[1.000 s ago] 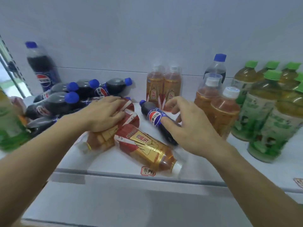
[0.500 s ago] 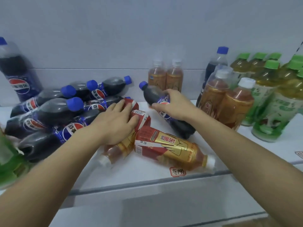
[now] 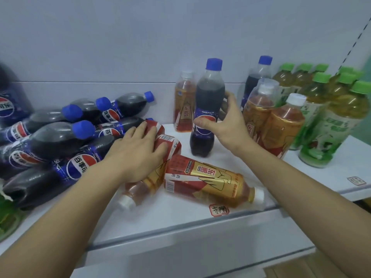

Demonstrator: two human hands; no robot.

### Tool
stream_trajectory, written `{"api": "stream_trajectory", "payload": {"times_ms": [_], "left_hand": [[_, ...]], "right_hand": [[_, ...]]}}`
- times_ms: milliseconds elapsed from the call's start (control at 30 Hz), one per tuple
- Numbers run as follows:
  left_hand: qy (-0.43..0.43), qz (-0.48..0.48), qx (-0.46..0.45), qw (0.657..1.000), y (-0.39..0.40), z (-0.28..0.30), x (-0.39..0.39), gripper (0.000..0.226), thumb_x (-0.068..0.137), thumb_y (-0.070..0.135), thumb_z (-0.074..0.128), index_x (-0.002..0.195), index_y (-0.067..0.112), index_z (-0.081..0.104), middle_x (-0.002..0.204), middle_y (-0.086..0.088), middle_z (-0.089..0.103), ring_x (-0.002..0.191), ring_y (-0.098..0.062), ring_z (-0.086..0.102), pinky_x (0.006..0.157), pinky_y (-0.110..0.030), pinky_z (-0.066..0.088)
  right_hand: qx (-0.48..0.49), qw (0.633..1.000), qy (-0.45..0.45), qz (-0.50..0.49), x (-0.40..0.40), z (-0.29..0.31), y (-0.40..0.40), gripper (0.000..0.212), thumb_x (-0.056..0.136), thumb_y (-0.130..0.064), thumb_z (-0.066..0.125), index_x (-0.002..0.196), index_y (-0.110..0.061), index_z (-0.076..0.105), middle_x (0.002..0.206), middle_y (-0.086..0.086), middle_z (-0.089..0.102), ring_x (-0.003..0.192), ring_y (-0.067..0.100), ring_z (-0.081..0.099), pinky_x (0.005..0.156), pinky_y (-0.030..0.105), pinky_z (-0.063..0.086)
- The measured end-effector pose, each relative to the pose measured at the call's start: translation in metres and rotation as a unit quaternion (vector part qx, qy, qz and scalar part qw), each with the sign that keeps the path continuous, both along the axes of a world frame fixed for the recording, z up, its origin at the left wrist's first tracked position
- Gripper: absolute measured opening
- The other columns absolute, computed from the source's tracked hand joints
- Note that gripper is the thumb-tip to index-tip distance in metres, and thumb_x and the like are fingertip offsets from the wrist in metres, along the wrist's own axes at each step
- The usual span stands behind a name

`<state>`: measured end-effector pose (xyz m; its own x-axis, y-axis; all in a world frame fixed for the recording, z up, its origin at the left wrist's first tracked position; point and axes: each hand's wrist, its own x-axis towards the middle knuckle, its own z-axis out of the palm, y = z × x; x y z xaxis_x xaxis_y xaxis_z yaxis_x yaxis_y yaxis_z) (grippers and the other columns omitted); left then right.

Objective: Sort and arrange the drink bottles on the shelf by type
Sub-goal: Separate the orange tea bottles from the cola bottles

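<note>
My right hand (image 3: 226,125) grips a cola bottle (image 3: 207,101) with a blue cap, upright in the middle of the white shelf (image 3: 180,215). My left hand (image 3: 138,151) rests flat on a red-and-gold energy drink bottle (image 3: 170,145) lying on its side. A second energy drink bottle (image 3: 210,184) lies beside it near the shelf's front edge. A heap of lying cola bottles (image 3: 54,139) fills the left. Upright energy drink bottles (image 3: 281,125) stand to the right of my right hand, another (image 3: 183,105) stands behind the held cola.
Green tea bottles (image 3: 337,113) with green caps stand in a group at the far right. Another upright cola bottle (image 3: 259,77) stands at the back wall. A large cola bottle (image 3: 10,101) is at the far left. A small label sticker (image 3: 218,210) sits on the shelf front.
My right hand took hold of the lying cola bottle and stood it upright in the middle of the shelf. My left hand stayed on the lying energy drink bottle.
</note>
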<state>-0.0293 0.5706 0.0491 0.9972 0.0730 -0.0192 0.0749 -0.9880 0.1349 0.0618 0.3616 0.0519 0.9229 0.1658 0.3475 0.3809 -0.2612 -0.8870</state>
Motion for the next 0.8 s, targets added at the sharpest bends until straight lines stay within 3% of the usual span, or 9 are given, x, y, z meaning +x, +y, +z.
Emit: {"api": "stream_trajectory", "payload": {"times_ms": [100, 167, 233, 333, 400, 600, 800], "left_hand": [[-0.004, 0.0, -0.007, 1.0, 0.0, 0.0, -0.001, 0.075, 0.098, 0.065, 0.016, 0.162, 0.028, 0.006, 0.171, 0.0, 0.001, 0.157, -0.026, 0.006, 0.123, -0.05, 0.02], [-0.004, 0.002, -0.009, 1.0, 0.0, 0.0, -0.001, 0.074, 0.099, 0.065, 0.017, 0.162, 0.029, 0.007, 0.171, 0.001, 0.002, 0.156, -0.025, 0.007, 0.122, -0.05, 0.02], [-0.01, 0.003, -0.007, 1.0, 0.0, -0.001, 0.0, 0.072, 0.1, 0.065, 0.019, 0.162, 0.029, 0.009, 0.171, 0.001, 0.003, 0.156, -0.025, 0.009, 0.121, -0.05, 0.021], [-0.019, 0.005, -0.011, 1.0, 0.0, -0.001, 0.0, 0.07, 0.101, 0.063, 0.021, 0.161, 0.029, 0.012, 0.171, 0.002, 0.005, 0.156, -0.025, 0.012, 0.12, -0.05, 0.024], [-0.023, 0.004, -0.015, 1.0, 0.0, -0.002, -0.001, 0.068, 0.101, 0.063, 0.023, 0.16, 0.029, 0.015, 0.17, 0.002, 0.008, 0.155, -0.025, 0.014, 0.119, -0.051, 0.025], [-0.026, 0.006, -0.024, 0.999, 0.0, -0.001, -0.002, 0.069, 0.101, 0.063, 0.022, 0.161, 0.03, 0.015, 0.171, 0.002, 0.008, 0.155, -0.025, 0.014, 0.12, -0.051, 0.023], [-0.026, -0.001, -0.023, 0.999, 0.002, -0.001, -0.001, 0.069, 0.101, 0.063, 0.023, 0.161, 0.03, 0.015, 0.171, 0.002, 0.007, 0.156, -0.025, 0.013, 0.12, -0.05, 0.024]], "right_hand": [[-0.048, 0.999, -0.016, -0.015, -0.021, 0.016, -0.015, 0.071, 0.094, -0.028, 0.069, 0.152, -0.032, 0.028, 0.146, -0.014, 0.049, 0.116, 0.001, 0.056, 0.088, 0.019, 0.05], [-0.059, 0.998, -0.014, -0.015, -0.048, 0.022, -0.034, 0.052, 0.1, -0.036, 0.058, 0.148, -0.032, 0.039, 0.137, -0.019, 0.053, 0.11, 0.001, 0.063, 0.09, 0.023, 0.054], [-0.088, 0.995, 0.006, 0.037, -0.079, 0.015, -0.056, 0.041, 0.095, -0.045, 0.063, 0.134, -0.035, 0.053, 0.128, -0.017, 0.062, 0.111, 0.005, 0.065, 0.09, 0.031, 0.058], [-0.234, 0.967, 0.029, 0.098, -0.115, -0.01, -0.071, 0.069, 0.069, -0.063, 0.082, 0.129, -0.054, 0.048, 0.125, -0.028, 0.056, 0.119, -0.003, 0.056, 0.092, 0.029, 0.054], [-0.275, 0.959, 0.019, 0.067, -0.122, -0.025, -0.077, 0.082, 0.061, -0.059, 0.087, 0.13, -0.058, 0.043, 0.123, -0.031, 0.053, 0.116, -0.005, 0.053, 0.092, 0.028, 0.054], [-0.147, 0.989, 0.012, 0.019, -0.131, -0.049, -0.094, 0.071, 0.06, -0.029, 0.098, 0.119, -0.042, 0.06, 0.121, -0.021, 0.066, 0.117, 0.005, 0.061, 0.1, 0.038, 0.051], [0.073, 0.996, -0.043, -0.022, -0.131, -0.016, -0.094, 0.071, 0.058, -0.013, 0.092, 0.118, -0.025, 0.056, 0.112, -0.006, 0.072, 0.098, 0.016, 0.073, 0.076, 0.031, 0.061]]}}
